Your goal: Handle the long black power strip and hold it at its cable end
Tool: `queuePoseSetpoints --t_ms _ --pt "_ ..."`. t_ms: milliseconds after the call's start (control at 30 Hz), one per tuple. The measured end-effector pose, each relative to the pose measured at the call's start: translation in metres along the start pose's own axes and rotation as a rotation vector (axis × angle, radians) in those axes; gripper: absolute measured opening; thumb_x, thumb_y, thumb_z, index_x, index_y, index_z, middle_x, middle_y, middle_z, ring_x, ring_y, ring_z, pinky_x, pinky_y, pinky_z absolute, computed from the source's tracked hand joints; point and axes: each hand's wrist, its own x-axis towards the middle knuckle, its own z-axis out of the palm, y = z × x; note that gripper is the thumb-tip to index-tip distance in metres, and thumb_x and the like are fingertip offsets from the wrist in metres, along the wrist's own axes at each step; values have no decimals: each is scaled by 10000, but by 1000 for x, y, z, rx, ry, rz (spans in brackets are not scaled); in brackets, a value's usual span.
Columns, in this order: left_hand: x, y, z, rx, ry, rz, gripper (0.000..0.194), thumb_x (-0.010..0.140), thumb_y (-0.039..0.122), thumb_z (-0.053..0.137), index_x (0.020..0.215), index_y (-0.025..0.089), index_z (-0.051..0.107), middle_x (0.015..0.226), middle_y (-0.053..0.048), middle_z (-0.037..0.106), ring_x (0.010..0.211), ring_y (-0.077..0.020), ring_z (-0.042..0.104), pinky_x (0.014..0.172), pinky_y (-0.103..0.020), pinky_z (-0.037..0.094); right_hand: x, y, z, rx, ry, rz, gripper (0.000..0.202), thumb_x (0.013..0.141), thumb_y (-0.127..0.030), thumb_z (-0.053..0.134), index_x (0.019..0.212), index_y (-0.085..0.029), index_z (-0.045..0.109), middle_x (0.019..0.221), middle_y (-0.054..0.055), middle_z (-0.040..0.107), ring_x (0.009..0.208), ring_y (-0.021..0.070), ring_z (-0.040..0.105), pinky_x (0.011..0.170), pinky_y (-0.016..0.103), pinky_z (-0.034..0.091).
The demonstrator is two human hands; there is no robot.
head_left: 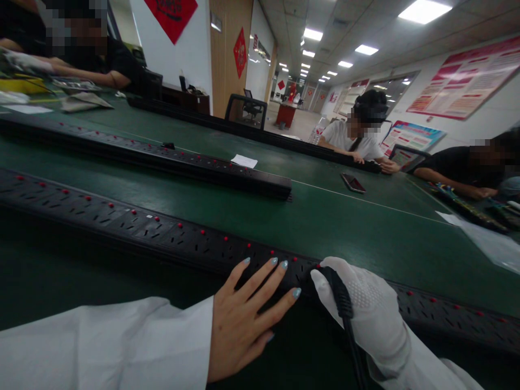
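Cable (357, 357) first, since it's about the closest thing: it runs up from the bottom edge into a black plug (333, 281), and the gloved right hand (361, 309) is clamped around that plug, right up against the near power strip (182, 238). Can't tell if it's actually seated in a socket. Just beside it, the bare left hand (252, 319) has its fingers spread with the tips over the same strip, not gripping anything. That strip is black with red dots along it and lies slantwise across the green bench (227, 211). Past it sits a second dotted strip (182, 162), then a paper slip (244, 162) near its end and a phone (353, 183) off to the right. Further back, a co-worker in a white top (345, 132) has both hands at a long black bar (227, 127).
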Motion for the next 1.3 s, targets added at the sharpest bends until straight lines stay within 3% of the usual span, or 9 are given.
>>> queuePoseSetpoints --t_ms 567,1300 --pt "0 1 2 -21 0 -31 705 830 423 582 1446 316 258 1509 -65 250 1374 -280 207 1070 -505 46 1 0 0 10 9 -8 285 886 -429 503 794 -192 632 626 -8 624 525 106 561 525 241 346" --pt "1 0 -2 -10 -8 -5 678 834 416 578 1433 294 285 1492 -92 288 1372 -283 205 1051 -509 61 2 0 -1 9 -29 5 287 895 -428 493 808 -194 635 633 -12 619 533 101 563 525 233 345"
